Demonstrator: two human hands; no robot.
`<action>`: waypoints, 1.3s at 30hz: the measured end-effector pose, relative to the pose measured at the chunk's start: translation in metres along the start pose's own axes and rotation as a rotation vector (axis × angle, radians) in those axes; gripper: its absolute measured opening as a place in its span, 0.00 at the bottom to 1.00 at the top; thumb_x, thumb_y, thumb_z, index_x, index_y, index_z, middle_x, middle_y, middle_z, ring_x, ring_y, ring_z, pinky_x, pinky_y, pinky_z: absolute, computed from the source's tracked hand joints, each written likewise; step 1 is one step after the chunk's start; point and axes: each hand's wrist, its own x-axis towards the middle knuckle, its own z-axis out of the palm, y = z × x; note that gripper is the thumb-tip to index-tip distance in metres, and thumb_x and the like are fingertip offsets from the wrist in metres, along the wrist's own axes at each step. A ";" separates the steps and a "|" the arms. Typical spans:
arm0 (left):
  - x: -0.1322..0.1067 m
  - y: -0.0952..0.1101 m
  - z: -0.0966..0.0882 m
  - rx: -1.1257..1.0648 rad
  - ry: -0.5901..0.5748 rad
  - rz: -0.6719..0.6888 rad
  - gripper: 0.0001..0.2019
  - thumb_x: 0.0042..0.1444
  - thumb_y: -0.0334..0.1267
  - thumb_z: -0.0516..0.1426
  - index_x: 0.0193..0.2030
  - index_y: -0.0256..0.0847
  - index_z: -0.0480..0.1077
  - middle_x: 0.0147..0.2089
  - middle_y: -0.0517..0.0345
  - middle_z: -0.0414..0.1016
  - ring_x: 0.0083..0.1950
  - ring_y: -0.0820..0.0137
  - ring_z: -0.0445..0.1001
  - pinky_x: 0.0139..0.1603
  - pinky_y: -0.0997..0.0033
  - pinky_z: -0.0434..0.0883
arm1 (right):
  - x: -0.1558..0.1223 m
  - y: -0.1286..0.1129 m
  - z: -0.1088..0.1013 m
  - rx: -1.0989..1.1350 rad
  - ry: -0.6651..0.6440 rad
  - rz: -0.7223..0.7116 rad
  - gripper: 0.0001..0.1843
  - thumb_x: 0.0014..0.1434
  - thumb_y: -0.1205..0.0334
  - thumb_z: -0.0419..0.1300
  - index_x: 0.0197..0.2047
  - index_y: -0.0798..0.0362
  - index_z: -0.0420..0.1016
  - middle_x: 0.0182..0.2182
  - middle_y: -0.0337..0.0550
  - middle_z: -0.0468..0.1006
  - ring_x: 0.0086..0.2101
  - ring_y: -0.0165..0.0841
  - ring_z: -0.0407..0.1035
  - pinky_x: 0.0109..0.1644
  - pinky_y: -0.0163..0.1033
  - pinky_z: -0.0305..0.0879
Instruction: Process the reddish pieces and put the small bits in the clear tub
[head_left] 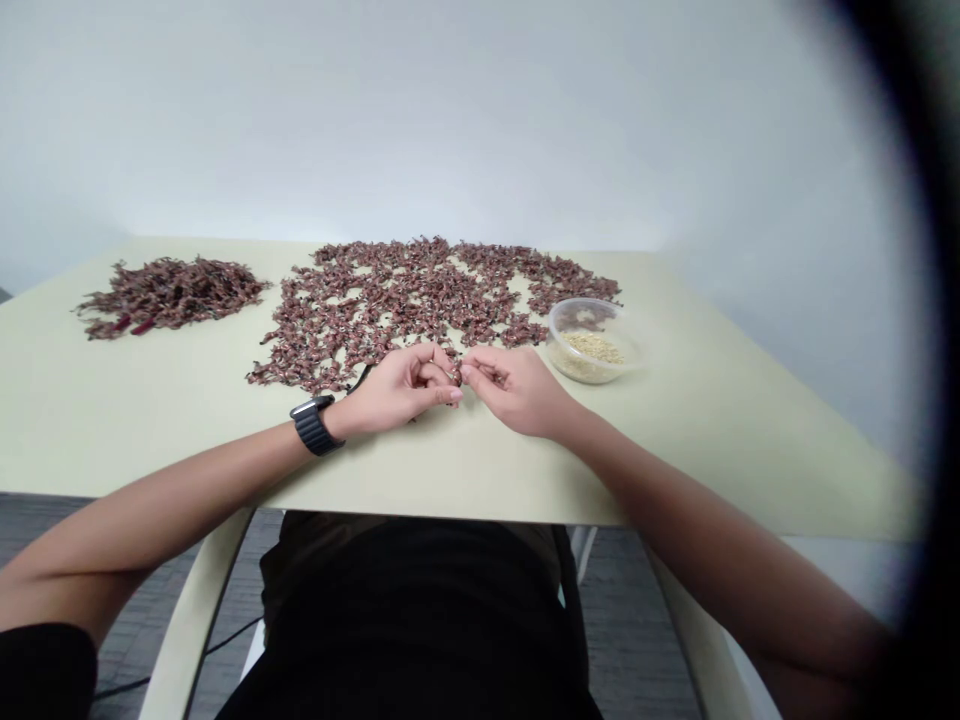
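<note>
My left hand (418, 385) is closed, thumb and fingers pinched around a small dried reddish-brown piece (455, 374). Against that same piece press the fingertips of my right hand (517, 388), also in a pinch; whatever else it grips is too small to make out. Just beyond both hands spreads a wide layer of similar dried reddish-brown pieces (412, 300), shrivelled and flower-like, though their exact kind is unclear. To the right of my right hand stands a round clear plastic tub (553, 345), with fine yellowish bits (594, 348) covering its bottom.
A denser heap of dark reddish-brown dried pieces (176, 292) lies at the table's left, with two brighter red bits at its front. The pale yellow table (420, 480) meets a white wall (420, 120) at the back. A dark watch (315, 425) circles my left wrist.
</note>
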 end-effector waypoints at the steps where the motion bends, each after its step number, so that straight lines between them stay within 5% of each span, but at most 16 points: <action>1: 0.000 0.000 0.000 0.008 0.007 0.004 0.20 0.56 0.43 0.69 0.44 0.37 0.65 0.33 0.56 0.79 0.22 0.81 0.63 0.22 0.79 0.59 | 0.000 0.000 0.000 0.018 -0.004 0.024 0.12 0.68 0.61 0.54 0.32 0.52 0.69 0.23 0.35 0.65 0.24 0.28 0.56 0.31 0.37 0.49; 7: -0.001 0.000 0.000 0.157 0.026 0.081 0.18 0.58 0.45 0.67 0.44 0.38 0.65 0.33 0.56 0.80 0.28 0.75 0.73 0.29 0.77 0.65 | 0.002 0.000 0.001 0.144 -0.010 0.098 0.10 0.64 0.62 0.56 0.31 0.53 0.73 0.23 0.36 0.66 0.24 0.28 0.55 0.28 0.36 0.48; 14: -0.007 0.005 -0.004 0.687 0.066 0.275 0.14 0.62 0.43 0.64 0.49 0.39 0.70 0.43 0.52 0.82 0.42 0.68 0.80 0.41 0.72 0.70 | 0.006 0.003 -0.001 0.866 -0.275 0.572 0.11 0.62 0.54 0.61 0.33 0.53 0.71 0.18 0.27 0.47 0.19 0.25 0.35 0.21 0.34 0.33; 18: -0.003 0.001 -0.002 0.391 0.098 0.184 0.15 0.59 0.43 0.66 0.45 0.39 0.67 0.37 0.55 0.81 0.32 0.73 0.76 0.33 0.75 0.68 | 0.005 0.007 0.000 0.559 -0.160 0.364 0.15 0.66 0.49 0.59 0.35 0.52 0.73 0.19 0.30 0.53 0.20 0.26 0.44 0.24 0.35 0.41; 23: 0.002 -0.002 -0.003 0.015 0.028 -0.024 0.17 0.58 0.44 0.67 0.45 0.38 0.66 0.32 0.57 0.80 0.21 0.80 0.62 0.22 0.79 0.58 | 0.002 0.006 0.002 -0.035 0.037 -0.023 0.10 0.69 0.59 0.55 0.36 0.52 0.72 0.21 0.33 0.61 0.23 0.28 0.55 0.31 0.37 0.49; 31: 0.001 -0.004 -0.003 -0.005 0.020 -0.058 0.18 0.58 0.45 0.67 0.46 0.37 0.67 0.32 0.57 0.79 0.21 0.80 0.60 0.21 0.79 0.56 | 0.001 0.010 0.004 -0.045 0.020 -0.102 0.08 0.67 0.64 0.55 0.34 0.53 0.70 0.21 0.31 0.61 0.23 0.26 0.55 0.30 0.36 0.50; 35: -0.001 -0.005 -0.001 0.150 0.041 0.007 0.17 0.60 0.45 0.66 0.45 0.38 0.66 0.32 0.57 0.79 0.24 0.78 0.66 0.26 0.78 0.61 | 0.003 0.012 0.012 0.163 0.002 0.062 0.10 0.64 0.63 0.57 0.30 0.53 0.70 0.20 0.32 0.60 0.22 0.26 0.53 0.27 0.35 0.46; 39: -0.005 -0.001 -0.003 0.576 0.086 0.198 0.14 0.62 0.43 0.64 0.48 0.38 0.68 0.39 0.54 0.82 0.37 0.71 0.78 0.38 0.73 0.69 | 0.008 0.011 0.012 0.694 -0.148 0.467 0.08 0.62 0.59 0.58 0.31 0.52 0.69 0.18 0.27 0.49 0.18 0.25 0.39 0.21 0.35 0.37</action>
